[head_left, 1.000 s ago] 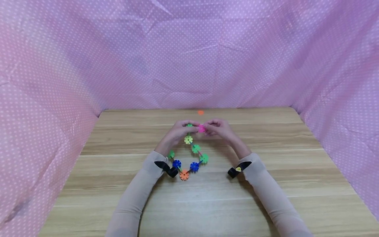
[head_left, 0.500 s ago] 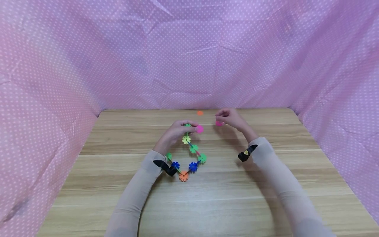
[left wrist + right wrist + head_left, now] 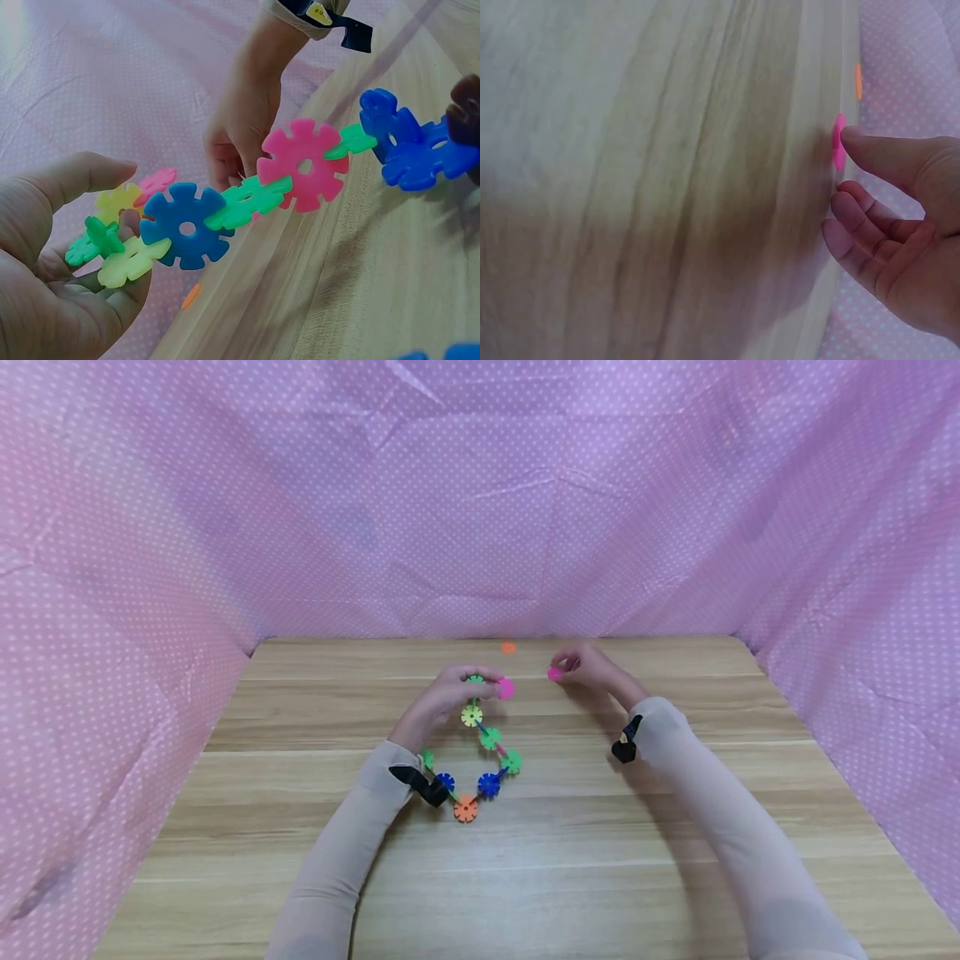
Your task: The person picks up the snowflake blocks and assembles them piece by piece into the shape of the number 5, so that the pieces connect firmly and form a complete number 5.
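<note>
My left hand grips the upper end of a chain of slotted plastic snowflake discs. In the left wrist view, the thumb lies by a yellow disc with fingers behind it; a pink disc sticks out past it. Green, blue, pink and orange discs follow along the chain, which curves down towards the left forearm. To the right, my right hand pinches a loose pink snowflake disc close over the table. In the right wrist view the thumb tip meets this disc; the index finger is largely hidden.
A loose orange disc lies near the far edge of the wooden table. Pink dotted cloth hangs behind the table and along both sides. Black straps with small cameras sit on the wrists.
My right hand has left the chain's pink end and moved right, then lowered slightly at the loose pink disc. My left hand has stayed nearly still with the chain.
</note>
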Demonstrator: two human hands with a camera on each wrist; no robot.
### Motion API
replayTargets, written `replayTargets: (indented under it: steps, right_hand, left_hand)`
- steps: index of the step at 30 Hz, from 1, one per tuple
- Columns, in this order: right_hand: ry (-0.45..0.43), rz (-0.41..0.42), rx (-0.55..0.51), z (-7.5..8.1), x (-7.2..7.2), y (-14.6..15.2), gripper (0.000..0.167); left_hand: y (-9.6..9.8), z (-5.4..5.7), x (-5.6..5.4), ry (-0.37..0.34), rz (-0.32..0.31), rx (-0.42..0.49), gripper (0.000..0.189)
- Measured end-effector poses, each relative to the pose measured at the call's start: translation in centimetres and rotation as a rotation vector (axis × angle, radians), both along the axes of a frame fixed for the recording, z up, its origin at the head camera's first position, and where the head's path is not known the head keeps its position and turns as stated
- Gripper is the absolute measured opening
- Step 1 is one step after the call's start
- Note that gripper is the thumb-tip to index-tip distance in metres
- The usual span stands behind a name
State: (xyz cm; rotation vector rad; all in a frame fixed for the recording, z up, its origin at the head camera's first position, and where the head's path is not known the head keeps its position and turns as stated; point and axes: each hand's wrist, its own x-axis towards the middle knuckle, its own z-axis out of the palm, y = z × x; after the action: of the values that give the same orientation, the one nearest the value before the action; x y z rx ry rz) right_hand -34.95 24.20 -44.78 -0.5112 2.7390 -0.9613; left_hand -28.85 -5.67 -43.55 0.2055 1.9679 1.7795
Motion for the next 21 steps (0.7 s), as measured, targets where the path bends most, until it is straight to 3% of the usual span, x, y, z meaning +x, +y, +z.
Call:
replayTargets:
  steps: [9,21]
  right_hand:
    - [-0.038,-0.008,0.016,-0.3,0.0,0.0,0.022]
    - [-0.059,-0.069,-0.153,-0.4,2.1,-0.9,0.017]
  left_hand:
    - [0.1,0.0,0.1,0.022,0.008,-0.047,0.035]
    - [0.2,-0.2,-0.1,0.062,0.013,-0.016,0.032]
